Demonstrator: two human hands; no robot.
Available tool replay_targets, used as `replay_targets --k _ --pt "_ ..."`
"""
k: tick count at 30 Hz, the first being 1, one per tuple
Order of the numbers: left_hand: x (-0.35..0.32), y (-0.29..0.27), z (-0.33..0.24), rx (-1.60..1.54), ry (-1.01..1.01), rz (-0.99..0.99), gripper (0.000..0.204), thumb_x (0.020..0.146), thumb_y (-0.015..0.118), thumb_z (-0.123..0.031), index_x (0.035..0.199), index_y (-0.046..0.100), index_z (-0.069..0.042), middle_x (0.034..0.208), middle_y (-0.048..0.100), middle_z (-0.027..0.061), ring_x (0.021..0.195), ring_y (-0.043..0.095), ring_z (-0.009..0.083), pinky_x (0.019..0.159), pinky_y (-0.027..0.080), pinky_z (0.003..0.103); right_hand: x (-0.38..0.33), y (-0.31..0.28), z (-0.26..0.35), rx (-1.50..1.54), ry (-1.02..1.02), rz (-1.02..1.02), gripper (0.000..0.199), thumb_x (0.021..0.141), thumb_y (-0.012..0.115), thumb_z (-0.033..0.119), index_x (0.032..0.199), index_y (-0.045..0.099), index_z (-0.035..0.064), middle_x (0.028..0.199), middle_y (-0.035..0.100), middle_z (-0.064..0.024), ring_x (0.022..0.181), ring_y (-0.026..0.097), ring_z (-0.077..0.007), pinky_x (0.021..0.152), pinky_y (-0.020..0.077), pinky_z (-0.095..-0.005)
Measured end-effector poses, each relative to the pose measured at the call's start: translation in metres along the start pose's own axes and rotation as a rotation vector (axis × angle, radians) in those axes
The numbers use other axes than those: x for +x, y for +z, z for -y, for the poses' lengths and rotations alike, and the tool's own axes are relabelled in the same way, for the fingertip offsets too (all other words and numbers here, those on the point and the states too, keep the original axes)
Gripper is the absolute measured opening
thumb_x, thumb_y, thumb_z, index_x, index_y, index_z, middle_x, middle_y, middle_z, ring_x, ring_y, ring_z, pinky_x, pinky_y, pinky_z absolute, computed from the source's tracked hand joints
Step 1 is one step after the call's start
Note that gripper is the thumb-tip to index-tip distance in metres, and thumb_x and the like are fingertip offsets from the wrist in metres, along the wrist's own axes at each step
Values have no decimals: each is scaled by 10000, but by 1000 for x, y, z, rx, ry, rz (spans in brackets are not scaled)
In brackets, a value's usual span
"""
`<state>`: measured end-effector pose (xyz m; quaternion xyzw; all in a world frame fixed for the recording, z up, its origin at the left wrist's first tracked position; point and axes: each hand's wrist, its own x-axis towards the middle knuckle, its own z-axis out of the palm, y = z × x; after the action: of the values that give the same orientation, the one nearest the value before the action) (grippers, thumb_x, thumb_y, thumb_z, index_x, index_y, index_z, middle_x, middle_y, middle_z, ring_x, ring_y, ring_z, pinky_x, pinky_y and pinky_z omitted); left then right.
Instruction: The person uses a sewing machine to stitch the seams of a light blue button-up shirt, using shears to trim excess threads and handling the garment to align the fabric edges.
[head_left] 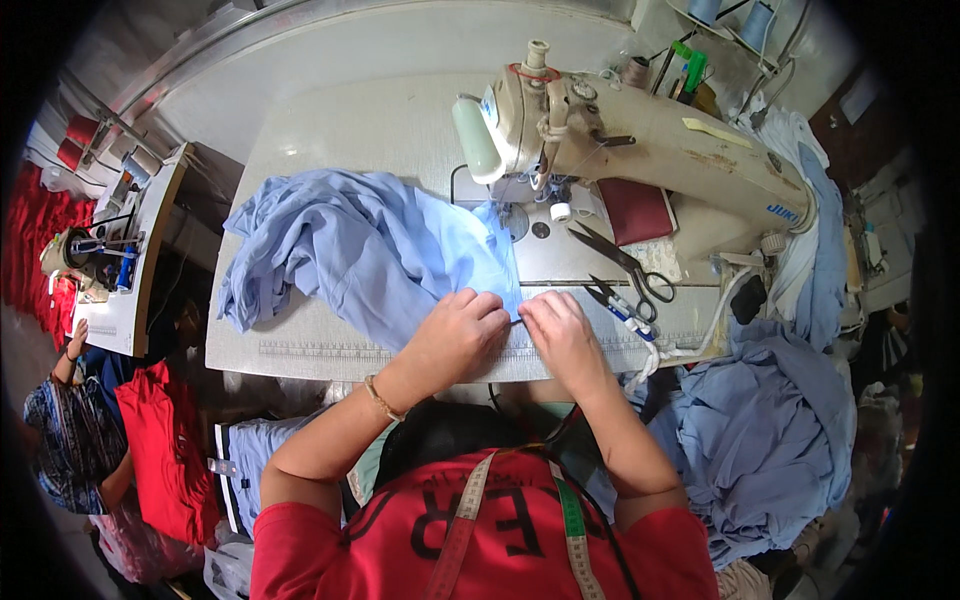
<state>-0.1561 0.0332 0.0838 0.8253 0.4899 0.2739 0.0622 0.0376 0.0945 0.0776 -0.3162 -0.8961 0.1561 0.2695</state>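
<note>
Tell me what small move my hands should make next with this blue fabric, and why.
Probably slide the folded edge forward toward the needle. Both the left hand and right hand pinch the light blue fabric at the table's near edge, and the edge they hold still lies short of the sewing machine's presser foot.

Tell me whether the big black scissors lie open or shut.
Open: the black scissors lie flat on the sewing table, blades spread in a narrow V.

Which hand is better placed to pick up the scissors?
Right. The right hand rests on the blue fabric edge, nearest the black scissors; the left hand lies farther away.
</note>
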Motion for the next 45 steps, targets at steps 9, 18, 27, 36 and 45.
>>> replay_targets --k 9,18,27,36,45 --pt "4 -7 -3 5 -10 10 220 793 653 -109 1004 615 -61 990 581 74 877 543 252 793 435 359 -5 -1 2 28 4 -54 173 785 604 44 958 593 52 905 605 -126 880 581 -318 788 487 -417" --pt "29 -8 16 81 7 -49 188 804 651 -104 982 610 -56 925 566 86 864 555 262 782 444 374 0 -2 5 89 32 -71 146 754 582 -19 889 600 33 875 607 -131 857 583 -329 779 488 -424" --pt "34 -1 18 -157 -99 -38 97 799 658 -115 845 649 -30 803 558 131 764 573 317 691 475 405 0 0 2 209 130 -127 149 763 561 -45 884 620 19 876 632 -135 848 614 -318 746 505 -393" --pt "37 0 -3 -338 -314 -31 165 849 644 -167 884 660 -7 808 559 151 753 582 327 691 471 389 -5 11 -8 915 522 -208 247 861 619 -33 1103 594 11 951 667 -46 832 623 -85 751 492 -232" --pt "38 -1 -5 -451 -439 4 171 834 639 -154 867 660 12 801 565 137 709 571 278 671 467 361 -3 12 2 926 508 -211 310 864 623 -40 1164 565 13 933 639 -25 808 602 -64 714 479 -211"
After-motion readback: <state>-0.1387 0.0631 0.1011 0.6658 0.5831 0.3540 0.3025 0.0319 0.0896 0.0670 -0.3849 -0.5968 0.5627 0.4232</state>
